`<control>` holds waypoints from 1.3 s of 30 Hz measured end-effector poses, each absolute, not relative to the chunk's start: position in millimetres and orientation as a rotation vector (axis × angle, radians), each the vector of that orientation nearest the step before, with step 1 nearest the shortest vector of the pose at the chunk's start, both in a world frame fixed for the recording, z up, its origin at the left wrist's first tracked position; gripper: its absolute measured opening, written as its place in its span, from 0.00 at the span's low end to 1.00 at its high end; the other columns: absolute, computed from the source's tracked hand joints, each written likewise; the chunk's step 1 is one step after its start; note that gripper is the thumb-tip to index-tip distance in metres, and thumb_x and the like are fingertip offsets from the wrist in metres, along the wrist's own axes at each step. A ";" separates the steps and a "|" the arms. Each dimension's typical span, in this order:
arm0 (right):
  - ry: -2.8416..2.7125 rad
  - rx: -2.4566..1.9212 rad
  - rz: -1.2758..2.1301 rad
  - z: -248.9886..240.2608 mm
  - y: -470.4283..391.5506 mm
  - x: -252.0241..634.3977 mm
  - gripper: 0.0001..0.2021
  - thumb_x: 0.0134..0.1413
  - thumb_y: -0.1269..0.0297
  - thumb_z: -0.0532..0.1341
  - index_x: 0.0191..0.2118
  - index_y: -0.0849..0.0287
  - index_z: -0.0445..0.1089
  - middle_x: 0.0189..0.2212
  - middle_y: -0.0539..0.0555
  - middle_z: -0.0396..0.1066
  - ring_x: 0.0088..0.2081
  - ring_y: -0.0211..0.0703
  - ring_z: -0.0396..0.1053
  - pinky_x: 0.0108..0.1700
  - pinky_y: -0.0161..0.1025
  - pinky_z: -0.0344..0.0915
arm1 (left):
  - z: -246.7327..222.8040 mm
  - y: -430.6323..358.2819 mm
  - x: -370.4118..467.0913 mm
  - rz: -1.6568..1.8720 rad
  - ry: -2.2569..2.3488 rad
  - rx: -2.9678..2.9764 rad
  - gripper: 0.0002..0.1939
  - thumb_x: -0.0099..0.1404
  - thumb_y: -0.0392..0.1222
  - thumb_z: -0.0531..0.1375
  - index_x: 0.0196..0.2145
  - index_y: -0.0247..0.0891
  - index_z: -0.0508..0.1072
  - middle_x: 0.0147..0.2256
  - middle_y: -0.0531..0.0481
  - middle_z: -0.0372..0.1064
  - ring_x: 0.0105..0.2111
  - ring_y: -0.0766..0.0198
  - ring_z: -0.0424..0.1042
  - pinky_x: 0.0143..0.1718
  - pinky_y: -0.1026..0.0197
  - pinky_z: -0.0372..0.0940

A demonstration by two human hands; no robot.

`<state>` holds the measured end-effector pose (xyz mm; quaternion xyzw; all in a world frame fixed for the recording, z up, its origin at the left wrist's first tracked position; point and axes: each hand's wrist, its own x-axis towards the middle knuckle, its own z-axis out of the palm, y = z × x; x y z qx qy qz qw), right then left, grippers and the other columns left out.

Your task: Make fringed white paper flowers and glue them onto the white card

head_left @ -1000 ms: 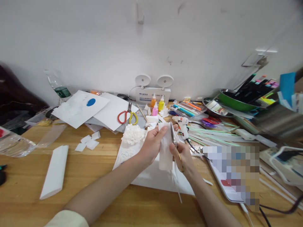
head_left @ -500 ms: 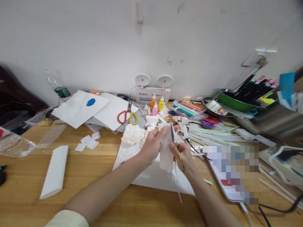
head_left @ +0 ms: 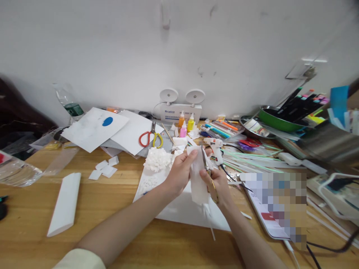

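A strip of white paper (head_left: 199, 186) is pinched near its top by my left hand (head_left: 181, 168), thumb across its face. My right hand (head_left: 217, 183) grips gold-handled scissors (head_left: 214, 191), their blades pointing up along the paper's right edge. Thin white offcuts hang or lie below the strip; which of them are still attached I cannot tell. Under both hands lies a white sheet (head_left: 179, 213). A heap of small white paper pieces (head_left: 157, 160) sits on it, left of my left hand. A white glue gun (head_left: 215, 149) rests just beyond my right hand.
Red-and-yellow-handled scissors (head_left: 151, 137) lie behind the heap. Small paint bottles (head_left: 183, 130) stand near the wall. At left are a folded white paper (head_left: 65, 205) and several paper squares (head_left: 105, 169). A tablet (head_left: 265, 216), partly pixelated, and cables flank my right arm.
The lower end of the paper strip has swung slightly to the right. The scissors have shifted a little against its edge; both hands stay in nearly the same place.
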<state>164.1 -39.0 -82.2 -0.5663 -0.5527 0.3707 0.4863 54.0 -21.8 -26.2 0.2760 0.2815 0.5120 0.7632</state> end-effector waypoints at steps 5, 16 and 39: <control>-1.355 -1.420 0.882 -77.5 -37.8 163.8 0.27 0.35 0.40 0.58 0.09 0.56 0.50 0.06 0.45 0.49 0.10 0.30 0.48 0.13 0.32 0.45 | -28.2 -20.6 53.9 1.117 0.609 0.602 0.15 0.56 0.41 0.59 0.40 0.33 0.73 0.37 0.43 0.74 0.44 0.56 0.69 0.48 0.55 0.61; -1.374 -1.390 1.027 -96.9 -19.6 177.8 0.25 0.41 0.38 0.54 0.16 0.58 0.56 0.08 0.45 0.54 0.13 0.32 0.52 0.17 0.32 0.49 | -32.8 -2.8 42.7 1.285 0.725 0.644 0.12 0.60 0.40 0.54 0.40 0.33 0.72 0.41 0.43 0.71 0.41 0.59 0.70 0.43 0.57 0.64; -1.195 -1.208 1.012 -112.1 -19.1 168.6 0.16 0.41 0.51 0.60 0.22 0.60 0.64 0.12 0.44 0.55 0.14 0.32 0.53 0.17 0.32 0.52 | -35.6 0.7 37.5 1.044 0.644 0.624 0.14 0.58 0.41 0.57 0.40 0.30 0.71 0.38 0.41 0.73 0.38 0.60 0.72 0.38 0.63 0.65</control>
